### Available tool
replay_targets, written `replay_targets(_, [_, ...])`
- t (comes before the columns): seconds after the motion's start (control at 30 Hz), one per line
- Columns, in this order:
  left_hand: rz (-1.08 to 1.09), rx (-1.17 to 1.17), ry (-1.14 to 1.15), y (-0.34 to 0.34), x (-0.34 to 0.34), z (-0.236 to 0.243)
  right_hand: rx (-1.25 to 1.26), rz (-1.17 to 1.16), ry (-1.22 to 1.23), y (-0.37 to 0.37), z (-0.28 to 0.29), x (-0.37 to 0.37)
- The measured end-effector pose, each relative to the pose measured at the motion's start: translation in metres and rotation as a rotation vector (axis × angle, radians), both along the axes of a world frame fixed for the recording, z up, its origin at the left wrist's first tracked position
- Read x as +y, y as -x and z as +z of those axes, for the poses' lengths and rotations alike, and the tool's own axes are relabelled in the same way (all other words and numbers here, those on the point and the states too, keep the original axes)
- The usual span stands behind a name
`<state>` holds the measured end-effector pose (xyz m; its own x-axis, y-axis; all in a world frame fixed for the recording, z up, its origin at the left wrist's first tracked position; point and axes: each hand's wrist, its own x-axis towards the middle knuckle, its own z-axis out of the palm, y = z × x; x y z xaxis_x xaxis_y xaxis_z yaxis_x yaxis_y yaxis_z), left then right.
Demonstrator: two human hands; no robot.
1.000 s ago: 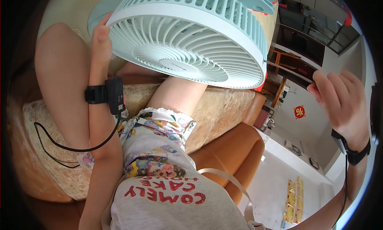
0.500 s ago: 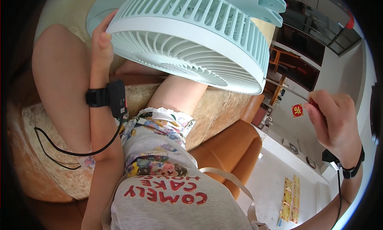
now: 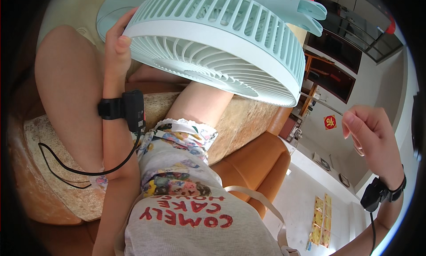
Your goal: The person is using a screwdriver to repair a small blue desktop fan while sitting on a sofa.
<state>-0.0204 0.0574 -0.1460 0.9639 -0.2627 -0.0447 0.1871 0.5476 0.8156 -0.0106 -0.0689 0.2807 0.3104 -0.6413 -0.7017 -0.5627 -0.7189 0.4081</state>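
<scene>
My left hand (image 3: pixel 116 52) grips the left rim of a pale mint fan head (image 3: pixel 213 43), which is tilted above my bare thigh. A mint forked plastic bracket sticks out at the fan's upper right (image 3: pixel 306 14). A thin metal rod (image 3: pixel 324 104) runs from the fan's right edge toward my right hand (image 3: pixel 368 140). That hand's fingers are curled at the rod's outer end, where any handle is hidden by them.
I sit on a tan leather sofa (image 3: pixel 248 167) with a worn, mottled edge. Behind the fan is a pale surface with a mint disc (image 3: pixel 106 14). Dark screens (image 3: pixel 333 47), wooden shelving and a red wall decoration (image 3: pixel 329 122) show at the right. A black cable hangs from my left wrist device (image 3: pixel 133 112).
The fan has shifted slightly right and tipped, showing more of its slatted side. My right hand has moved down, and the rod's outer end dropped with it.
</scene>
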Motion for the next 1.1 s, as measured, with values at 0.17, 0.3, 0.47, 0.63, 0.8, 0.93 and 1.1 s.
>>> replay_targets(0.17, [-0.005, 0.008, -0.018, 0.0, 0.002, 0.007, -0.024, -0.398, -0.019, -0.004, 0.0, -0.003])
replay_targets(0.3, [0.002, 0.002, -0.019, 0.001, 0.003, 0.003, -0.092, -0.657, 0.011, -0.005, -0.001, -0.002])
replay_targets(0.47, [0.003, -0.008, 0.011, 0.0, 0.0, 0.002, -0.109, -0.764, 0.023, -0.005, -0.001, -0.003])
replay_targets(0.63, [0.009, -0.04, 0.017, -0.005, 0.0, -0.015, -0.13, -0.511, -0.057, 0.0, -0.005, -0.005])
replay_targets(0.8, [0.022, 0.019, -0.003, -0.008, -0.003, -0.014, -0.16, -0.123, -0.105, 0.003, -0.001, -0.021])
replay_targets(0.93, [0.001, 0.115, 0.017, -0.008, -0.005, -0.024, -0.275, 0.066, -0.092, 0.014, -0.008, -0.029])
replay_targets(1.1, [0.018, 0.207, 0.022, -0.004, -0.002, -0.015, -0.322, 0.819, -0.09, 0.031, -0.014, -0.032])
